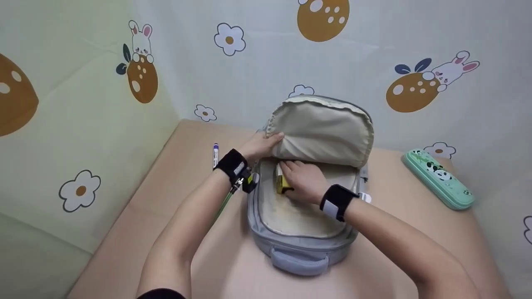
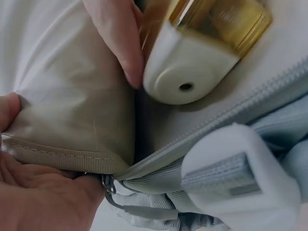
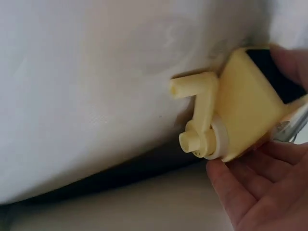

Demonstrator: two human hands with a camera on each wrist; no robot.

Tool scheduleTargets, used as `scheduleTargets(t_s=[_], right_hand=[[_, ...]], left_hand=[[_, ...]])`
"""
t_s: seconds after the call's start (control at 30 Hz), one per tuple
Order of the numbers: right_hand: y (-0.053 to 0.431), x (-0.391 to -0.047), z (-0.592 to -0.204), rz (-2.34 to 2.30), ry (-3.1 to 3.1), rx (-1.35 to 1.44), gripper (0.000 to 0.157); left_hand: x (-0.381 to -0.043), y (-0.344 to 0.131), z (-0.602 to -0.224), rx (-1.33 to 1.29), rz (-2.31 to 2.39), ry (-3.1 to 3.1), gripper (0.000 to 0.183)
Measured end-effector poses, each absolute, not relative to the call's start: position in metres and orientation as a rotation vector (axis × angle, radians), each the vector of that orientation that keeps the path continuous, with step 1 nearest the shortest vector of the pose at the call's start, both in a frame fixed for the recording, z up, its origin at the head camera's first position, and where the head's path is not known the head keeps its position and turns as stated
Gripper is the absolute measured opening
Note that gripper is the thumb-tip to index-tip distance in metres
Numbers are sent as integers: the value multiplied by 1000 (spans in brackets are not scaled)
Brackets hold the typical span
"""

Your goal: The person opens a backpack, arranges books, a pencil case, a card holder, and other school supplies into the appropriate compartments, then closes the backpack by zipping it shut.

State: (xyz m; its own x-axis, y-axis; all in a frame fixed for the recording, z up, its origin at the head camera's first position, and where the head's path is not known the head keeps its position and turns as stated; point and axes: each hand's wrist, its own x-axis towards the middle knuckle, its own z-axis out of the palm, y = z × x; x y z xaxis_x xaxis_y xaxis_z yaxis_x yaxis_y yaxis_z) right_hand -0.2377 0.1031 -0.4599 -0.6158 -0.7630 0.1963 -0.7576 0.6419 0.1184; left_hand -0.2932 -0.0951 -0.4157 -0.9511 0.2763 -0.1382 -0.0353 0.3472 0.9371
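A grey-blue backpack (image 1: 259,232) lies on the table with its front flap (image 1: 326,135) folded back, showing a pale lining. My left hand (image 1: 262,146) pinches the flap's left edge, thumb on the lining and fingers beneath the stitched rim, near the zipper pull (image 2: 109,185). Inside the opening, my right hand (image 1: 306,180) grips a yellow and white hand-crank pencil sharpener (image 3: 250,106). The sharpener's round pencil hole (image 2: 186,87) shows in the left wrist view, while its crank (image 3: 204,103) sticks out in the right wrist view.
A green pencil case (image 1: 438,178) with panda pictures lies to the right of the backpack. To the left, a marker (image 1: 215,154) is partly hidden by my left wrist. A patterned cloth wall (image 1: 257,79) stands behind the table (image 1: 166,216).
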Motion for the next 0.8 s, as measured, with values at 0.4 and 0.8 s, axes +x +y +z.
scheduleTargets(t_s=[0.4,0.8], right_hand=[[101,-235,-472,-21,-2455,1149,24],[87,-243,-474,-145,-2405,1088,9]], left_hand=[[-292,-92,-415,197,1754,2222,42],[-288,-90,-408,213,1754,2215,36]])
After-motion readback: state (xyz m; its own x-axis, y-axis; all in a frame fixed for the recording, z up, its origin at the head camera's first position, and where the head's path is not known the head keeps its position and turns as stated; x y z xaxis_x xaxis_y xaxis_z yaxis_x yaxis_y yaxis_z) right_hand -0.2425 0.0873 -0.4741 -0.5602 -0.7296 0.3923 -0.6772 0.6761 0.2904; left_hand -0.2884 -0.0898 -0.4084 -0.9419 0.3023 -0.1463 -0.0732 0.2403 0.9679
